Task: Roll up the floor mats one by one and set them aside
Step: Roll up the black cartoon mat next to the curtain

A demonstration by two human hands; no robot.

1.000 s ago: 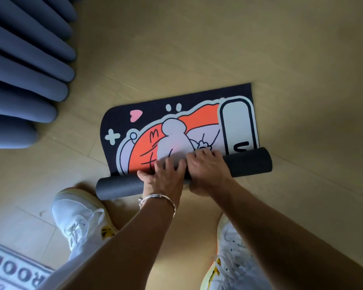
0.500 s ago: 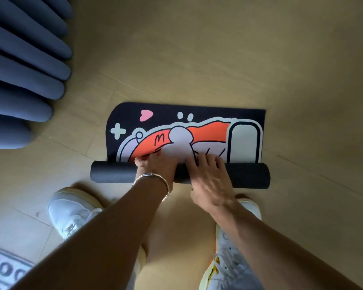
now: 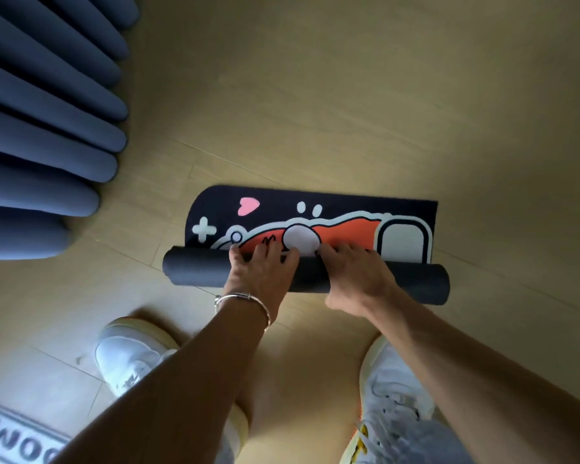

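Observation:
A dark floor mat [image 3: 349, 209] with an orange and white cartoon print lies on the wooden floor, about two thirds rolled up. Its black roll [image 3: 195, 272] lies crosswise in front of me, with only a narrow printed strip still flat beyond it. My left hand [image 3: 258, 272], with a silver bangle on the wrist, lies over the middle of the roll, its fingers curled across the top to the far side. My right hand [image 3: 355, 279] grips the roll just to the right, fingers over the top and thumb on the near side.
Blue-grey curtain folds [image 3: 41, 128] hang at the left, close to the mat's left end. My two white shoes [image 3: 131, 356] [image 3: 392, 390] stand just behind the roll. The corner of a grey lettered mat [image 3: 10, 440] shows at the bottom left. Bare wooden floor [image 3: 349, 95] stretches beyond.
The roll has moved away from me and grown thicker, covering more of the print. Both hands travelled forward with it and stayed on its middle.

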